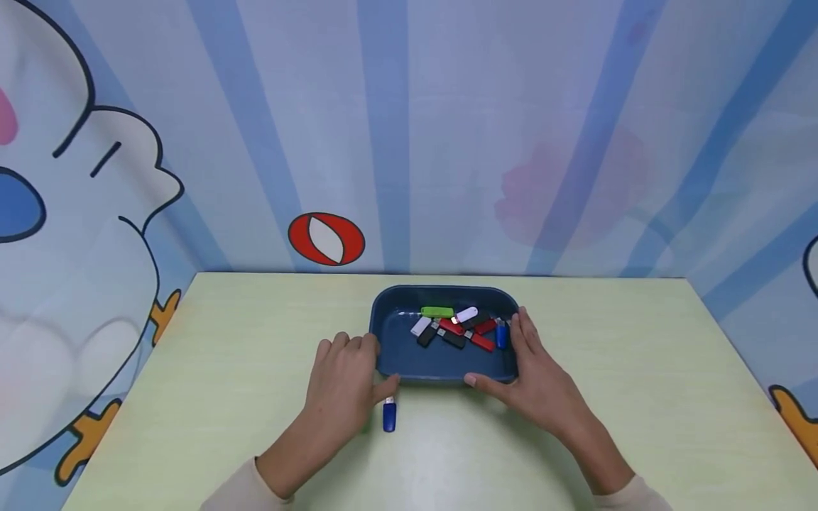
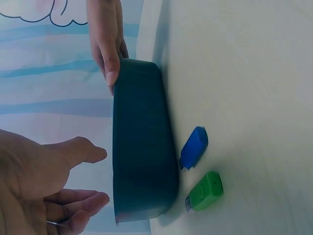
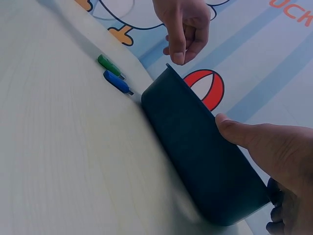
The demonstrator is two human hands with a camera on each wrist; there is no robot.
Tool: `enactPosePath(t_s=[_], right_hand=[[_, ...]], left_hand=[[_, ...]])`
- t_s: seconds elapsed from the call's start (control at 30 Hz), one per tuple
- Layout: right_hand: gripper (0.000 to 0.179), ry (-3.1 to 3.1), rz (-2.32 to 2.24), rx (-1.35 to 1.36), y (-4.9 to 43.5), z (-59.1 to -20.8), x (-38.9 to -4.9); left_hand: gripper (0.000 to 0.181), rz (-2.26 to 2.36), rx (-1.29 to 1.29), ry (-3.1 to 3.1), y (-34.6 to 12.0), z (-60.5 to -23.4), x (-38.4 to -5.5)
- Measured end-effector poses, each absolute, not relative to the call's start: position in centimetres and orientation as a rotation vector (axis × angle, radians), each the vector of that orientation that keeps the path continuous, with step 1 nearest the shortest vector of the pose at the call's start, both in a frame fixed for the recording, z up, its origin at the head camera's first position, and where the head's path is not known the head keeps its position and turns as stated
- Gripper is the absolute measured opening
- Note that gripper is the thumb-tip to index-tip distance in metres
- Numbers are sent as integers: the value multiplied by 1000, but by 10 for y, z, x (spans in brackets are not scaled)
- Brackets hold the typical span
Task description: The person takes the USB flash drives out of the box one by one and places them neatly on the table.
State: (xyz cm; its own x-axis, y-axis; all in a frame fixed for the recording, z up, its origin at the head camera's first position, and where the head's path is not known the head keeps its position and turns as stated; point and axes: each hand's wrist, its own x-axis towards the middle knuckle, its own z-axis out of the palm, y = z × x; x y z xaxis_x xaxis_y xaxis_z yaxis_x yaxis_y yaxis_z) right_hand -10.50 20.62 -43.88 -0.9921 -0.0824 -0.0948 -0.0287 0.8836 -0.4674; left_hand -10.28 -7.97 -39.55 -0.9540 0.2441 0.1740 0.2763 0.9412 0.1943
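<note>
A dark blue plastic tray [image 1: 422,367] holds several USB flash drives [image 1: 452,328] in green, white, black, red and blue. My right hand [image 1: 543,383] holds the tray's right end, thumb at the front rim and fingers along the right side. Over the left front corner is my left hand [image 1: 341,383]; its thumb and loosely bent fingers [image 2: 93,201] stand apart from the rim in the left wrist view. On the table before that corner lie a blue USB flash drive [image 2: 194,147] and a green one [image 2: 206,191], the green mostly hidden under my left hand in the head view.
The pale table [image 1: 639,369] runs back to a printed cloth backdrop [image 1: 447,142] with blue stripes, which rises right behind its far edge. The tray stands near the middle of the table, close to that edge.
</note>
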Motion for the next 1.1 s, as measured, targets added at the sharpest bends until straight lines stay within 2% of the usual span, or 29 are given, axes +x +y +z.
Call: enactPosePath(t_s=[0.3, 1.1], right_hand=[[136, 2937, -726, -64, 208, -438, -105], [135, 2947, -741, -79, 208, -439, -103]], left_hand=[[43, -323, -496, -2853, -76, -400, -124], [38, -294, -479, -2939, -50, -413, -168]])
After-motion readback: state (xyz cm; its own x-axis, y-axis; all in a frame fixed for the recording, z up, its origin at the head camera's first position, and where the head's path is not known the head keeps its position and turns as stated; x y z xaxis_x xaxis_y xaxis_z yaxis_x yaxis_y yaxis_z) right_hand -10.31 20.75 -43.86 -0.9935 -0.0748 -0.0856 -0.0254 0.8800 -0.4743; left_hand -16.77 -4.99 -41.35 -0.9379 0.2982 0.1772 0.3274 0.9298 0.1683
